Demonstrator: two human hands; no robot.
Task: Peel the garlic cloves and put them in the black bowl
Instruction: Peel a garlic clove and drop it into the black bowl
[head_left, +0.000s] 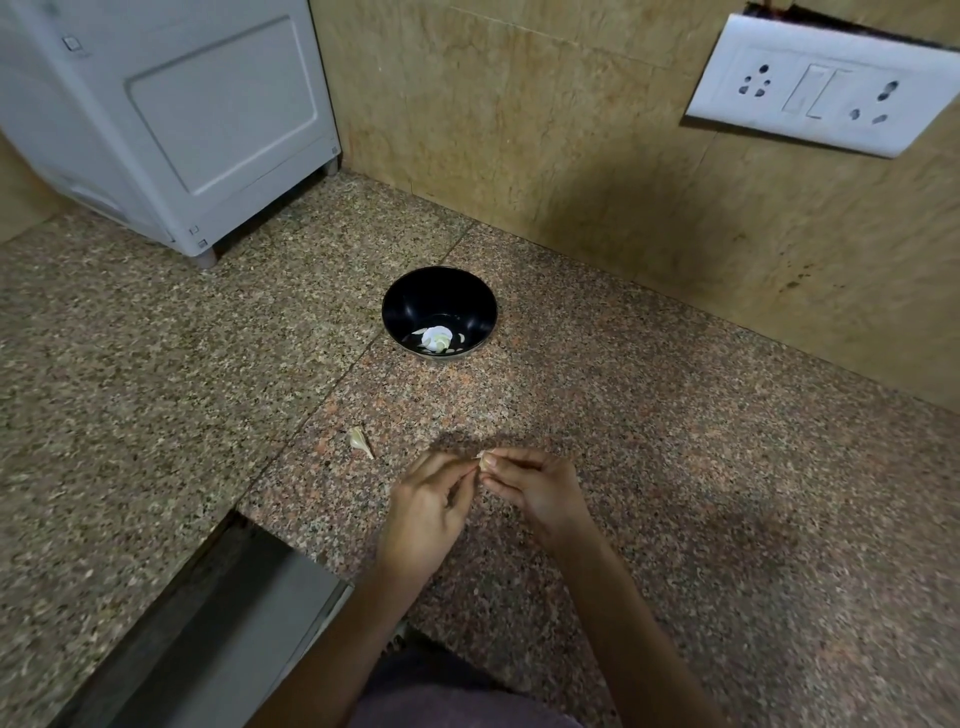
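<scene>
A black bowl (439, 306) stands on the speckled granite counter (675, 467), with a few pale garlic pieces (439, 339) lying in its bottom. Nearer to me, my right hand (530, 488) pinches a small garlic clove (481, 457) between thumb and fingers. My left hand (428, 506) meets it from the left, its fingertips pinching at the clove's skin. Most of the clove is hidden by the fingers. One unpeeled clove (359, 440) lies loose on the counter, left of the hands.
A white appliance (171, 119) stands on feet at the back left. The tiled wall carries a white socket-and-switch plate (821, 85) at the upper right. A metal-lined gap (208, 623) drops away at the counter's front left edge.
</scene>
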